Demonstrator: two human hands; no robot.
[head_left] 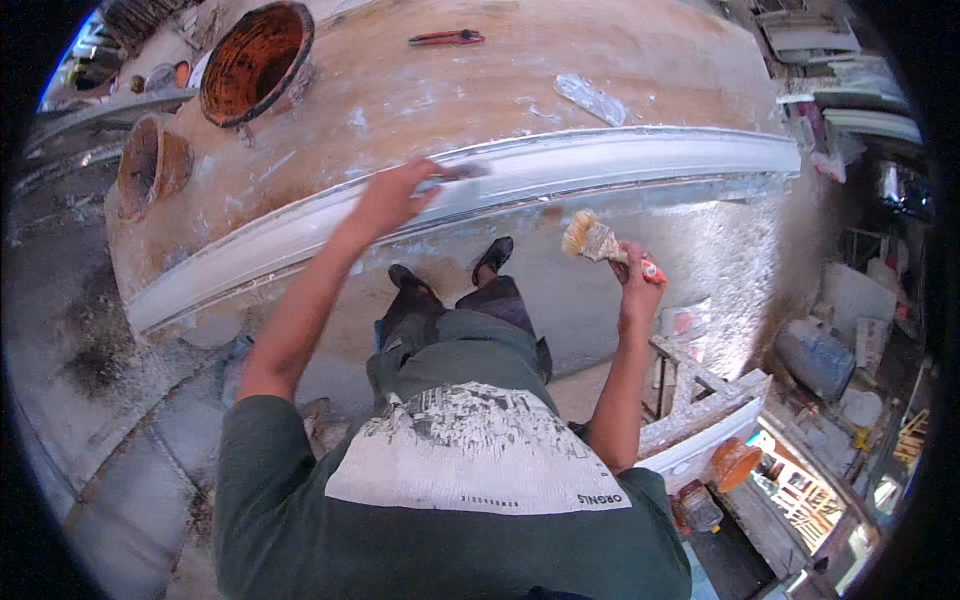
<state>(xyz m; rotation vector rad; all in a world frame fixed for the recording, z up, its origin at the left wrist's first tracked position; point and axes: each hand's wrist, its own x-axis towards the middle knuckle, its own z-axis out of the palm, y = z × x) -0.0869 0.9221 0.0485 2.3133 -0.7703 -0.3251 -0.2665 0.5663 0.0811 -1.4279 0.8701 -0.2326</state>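
Observation:
A long white moulding [560, 165] with ridged edges lies across the table in front of me. Over its middle is my left hand [393, 200], closed on a small scraper [465, 172] whose grey blade is smeared by motion against the white face. Off the near side of the moulding, my right hand [640, 283] grips a wide paintbrush [597, 240] by its red-ended handle. The pale, stained bristles point up and left, away from the moulding.
On the brown, white-spotted table [400, 100] stand a large bucket [258, 65] with an orange-brown inside and a smaller orange pot [152, 168]. A red utility knife [446, 38] and a clear plastic piece [590, 98] lie farther back. An orange bucket [735, 465] sits at lower right.

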